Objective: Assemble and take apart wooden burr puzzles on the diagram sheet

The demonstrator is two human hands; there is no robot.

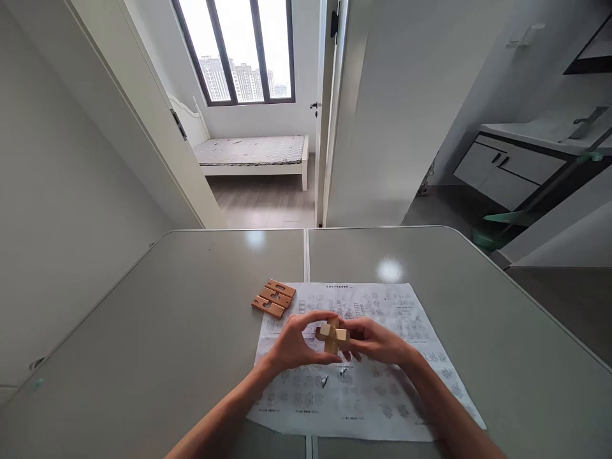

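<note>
Between both hands is a wooden interlocking burr puzzle [331, 336], light brown with blocks that cross each other. My left hand [296, 344] grips it from the left, thumb below and fingers on top. My right hand [375, 341] closes on its right side, and some of those fingers are hidden behind the wood. Under the hands lies a large printed sheet [287, 398] covered in small diagrams. Left of the hands, three flat reddish-brown wooden pieces with cut-outs [274, 298] lie side by side, partly over the sheet's upper left corner. Two small silvery bits [324, 381] rest on the paper just below the puzzle.
The grey-green table [182, 331] has a pale seam running down its middle. Past its far edge, a doorway opens on a bed [253, 151] under a window [239, 51]. A white wall [396, 115] stands right of it, and a counter with cabinets [511, 162] is farther right.
</note>
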